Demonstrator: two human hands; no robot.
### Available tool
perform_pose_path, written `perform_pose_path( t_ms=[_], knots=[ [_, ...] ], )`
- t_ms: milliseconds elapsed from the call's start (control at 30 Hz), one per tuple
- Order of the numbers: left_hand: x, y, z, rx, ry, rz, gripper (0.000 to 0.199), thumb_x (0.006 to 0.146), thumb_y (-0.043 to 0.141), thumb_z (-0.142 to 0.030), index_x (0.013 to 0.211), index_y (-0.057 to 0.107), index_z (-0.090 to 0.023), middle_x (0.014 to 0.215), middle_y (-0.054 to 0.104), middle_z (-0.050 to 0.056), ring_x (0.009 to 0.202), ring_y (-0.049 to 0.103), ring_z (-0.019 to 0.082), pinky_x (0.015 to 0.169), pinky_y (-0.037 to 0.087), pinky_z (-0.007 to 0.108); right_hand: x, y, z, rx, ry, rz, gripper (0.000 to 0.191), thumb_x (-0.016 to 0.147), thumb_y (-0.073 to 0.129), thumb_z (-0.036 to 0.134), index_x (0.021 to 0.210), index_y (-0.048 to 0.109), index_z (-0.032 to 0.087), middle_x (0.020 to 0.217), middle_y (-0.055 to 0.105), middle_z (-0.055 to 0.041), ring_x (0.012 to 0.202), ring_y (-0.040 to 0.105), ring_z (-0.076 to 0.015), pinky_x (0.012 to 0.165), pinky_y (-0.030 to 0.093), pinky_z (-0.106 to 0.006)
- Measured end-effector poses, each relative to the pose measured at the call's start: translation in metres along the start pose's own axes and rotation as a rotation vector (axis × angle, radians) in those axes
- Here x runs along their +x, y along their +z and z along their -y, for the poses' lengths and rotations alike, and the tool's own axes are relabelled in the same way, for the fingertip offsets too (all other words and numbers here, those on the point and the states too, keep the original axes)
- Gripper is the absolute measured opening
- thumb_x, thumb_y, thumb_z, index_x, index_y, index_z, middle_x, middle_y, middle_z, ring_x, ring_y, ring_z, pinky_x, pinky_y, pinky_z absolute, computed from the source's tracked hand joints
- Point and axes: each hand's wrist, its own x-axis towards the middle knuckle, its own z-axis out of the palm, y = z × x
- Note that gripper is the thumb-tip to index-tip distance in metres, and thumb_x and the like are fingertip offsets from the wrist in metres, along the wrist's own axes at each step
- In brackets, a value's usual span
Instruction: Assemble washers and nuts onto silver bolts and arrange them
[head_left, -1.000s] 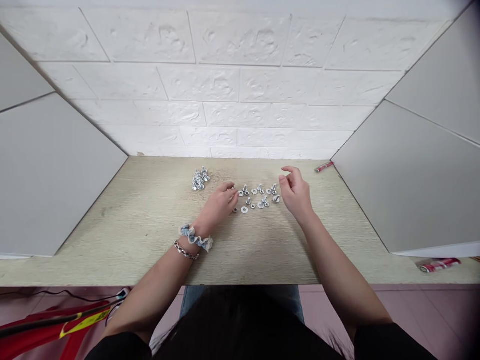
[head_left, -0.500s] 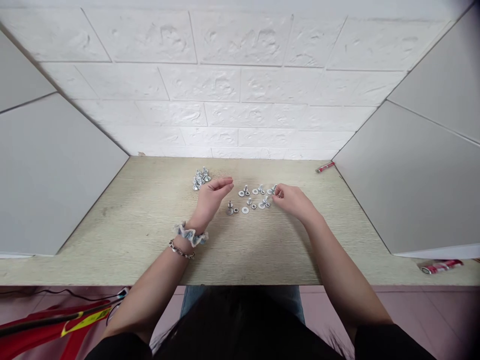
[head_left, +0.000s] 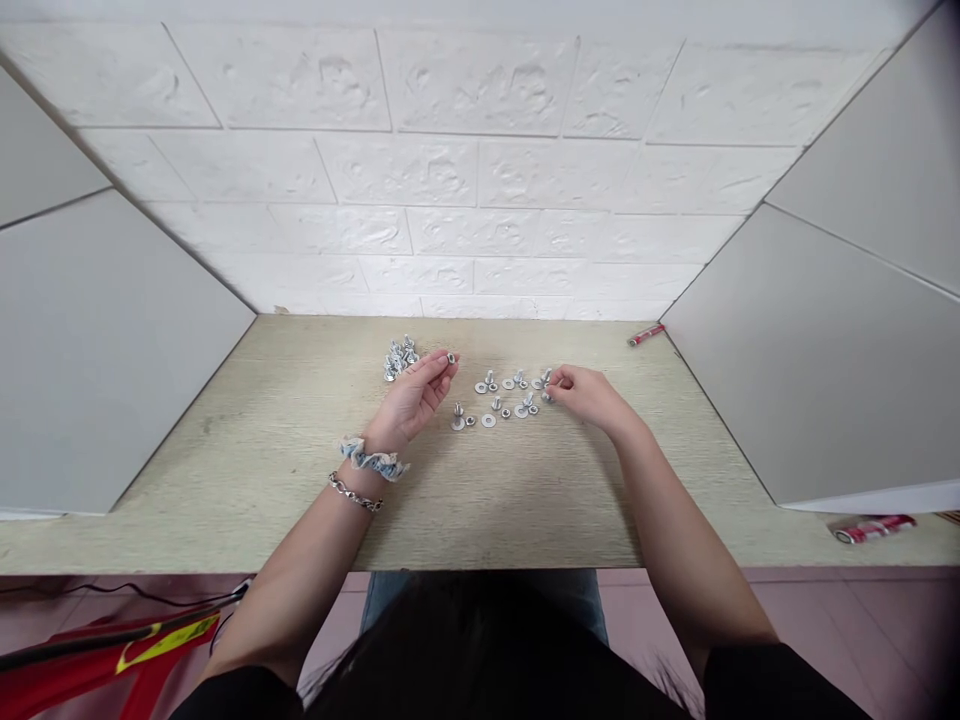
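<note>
Left hand (head_left: 411, 402): fingertips (head_left: 439, 362) pinch a small steel nut (head_left: 451, 358). Right hand (head_left: 591, 396): fingers (head_left: 562, 380) pressed together on a steel bolt (head_left: 547, 384) (bright zinc, flanged head), at the end of the washer row (head_left: 510, 384) on the wood-grain counter (head_left: 225, 450).

Silver bolts (head_left: 400, 358), a pale wood-grain desk (head_left: 225, 480), and a blue-and-white denim scrunchie (head_left: 373, 461).

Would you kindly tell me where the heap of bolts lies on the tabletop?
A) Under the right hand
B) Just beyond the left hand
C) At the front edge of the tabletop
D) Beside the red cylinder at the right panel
B: the heap of bolts sits just past the fingers of the left hand, to the left of the spread bolts and washers.
</note>
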Motion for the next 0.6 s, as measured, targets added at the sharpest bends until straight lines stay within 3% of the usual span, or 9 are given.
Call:
perform_pose_path(
  t_ms=[133,233,300,367,467,600],
  knots=[
    [0.0,-0.001,0.001,-0.005,-0.011,0.006,0.009,0.074,0.06,-0.006,0.081,0.061,-0.012,0.083,0.067,0.005,0.071,0.064,0.007,0.054,0.049,0.009,0.0,0.006,0.001,-0.052,-0.048,0.008,0.011,0.072,0.05,0.019,0.07,0.06,0.017,0.069,0.061,-0.0012,0.067,0.051,-0.0126,0.063,0.034,-0.024],
    [0.001,-0.001,0.001,0.001,-0.024,0.011,0.01,0.075,0.059,-0.005,0.082,0.061,-0.012,0.083,0.067,0.005,0.071,0.064,0.007,0.054,0.049,0.009,0.003,0.005,-0.001,0.105,0.004,0.015,0.01,0.072,0.051,0.018,0.067,0.06,0.016,0.063,0.058,0.0002,0.06,0.048,-0.0103,0.058,0.035,-0.023],
    [0.002,-0.001,0.002,-0.001,-0.028,0.007,0.01,0.075,0.059,-0.005,0.081,0.061,-0.012,0.082,0.067,0.005,0.071,0.064,0.007,0.053,0.049,0.009,0.004,0.002,-0.002,0.409,0.074,0.043,0.008,0.072,0.057,0.021,0.068,0.06,0.015,0.056,0.054,0.002,0.051,0.045,-0.0078,0.051,0.036,-0.021],
    [0.003,-0.002,0.002,-0.007,-0.021,-0.002,0.01,0.074,0.059,-0.004,0.081,0.061,-0.012,0.082,0.067,0.004,0.071,0.064,0.007,0.053,0.049,0.009,0.006,-0.003,-0.001,0.855,0.105,0.038,0.009,0.071,0.062,0.023,0.071,0.06,0.015,0.056,0.054,0.0033,0.047,0.045,-0.0058,0.047,0.039,-0.018],
    [0.004,-0.003,0.003,-0.024,-0.001,-0.014,0.012,0.073,0.059,-0.002,0.081,0.061,-0.012,0.081,0.067,0.004,0.071,0.064,0.007,0.054,0.049,0.009,0.01,-0.011,-0.002,1.501,0.102,-0.101,0.005,0.075,0.062,0.021,0.074,0.059,0.018,0.063,0.059,0.004,0.054,0.054,-0.0036,0.049,0.046,-0.012],
    [0.005,-0.004,0.002,-0.036,0.012,-0.027,0.013,0.073,0.059,-0.002,0.081,0.06,-0.012,0.081,0.067,0.003,0.071,0.063,0.007,0.055,0.049,0.009,0.019,-0.017,-0.01,1.882,0.14,-0.322,0.017,0.086,0.048,0.015,0.074,0.057,0.02,0.065,0.062,0.0064,0.058,0.059,-0.0001,0.054,0.05,-0.005]
  ],
)
